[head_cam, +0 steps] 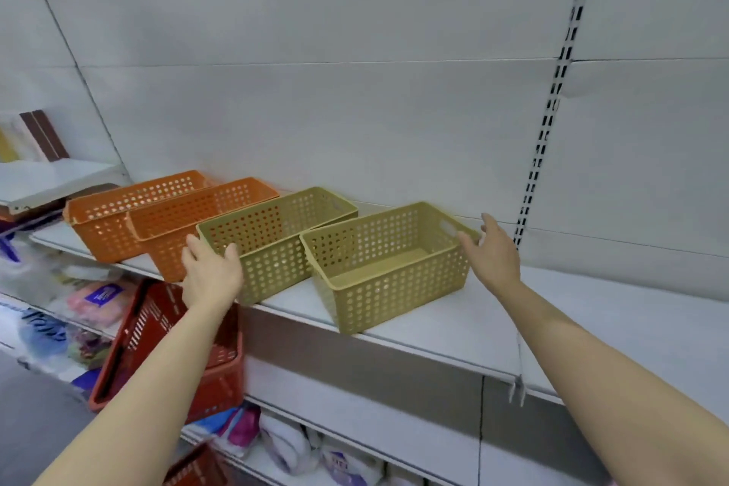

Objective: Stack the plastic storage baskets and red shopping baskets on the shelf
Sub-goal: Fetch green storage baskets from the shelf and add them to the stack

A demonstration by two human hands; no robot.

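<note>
Four perforated plastic baskets (pixel 272 233), two orange, two olive, on shelf (pixel 493 331).

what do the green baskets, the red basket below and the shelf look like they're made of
Right green basket and left green basket: moulded plastic, matte, by the even punched holes and rounded rims. Red shopping basket: also plastic, slightly glossier, with slotted walls. Shelf: probably painted sheet metal, smooth white with a thin folded front edge, though laminate can't be ruled out.
</note>
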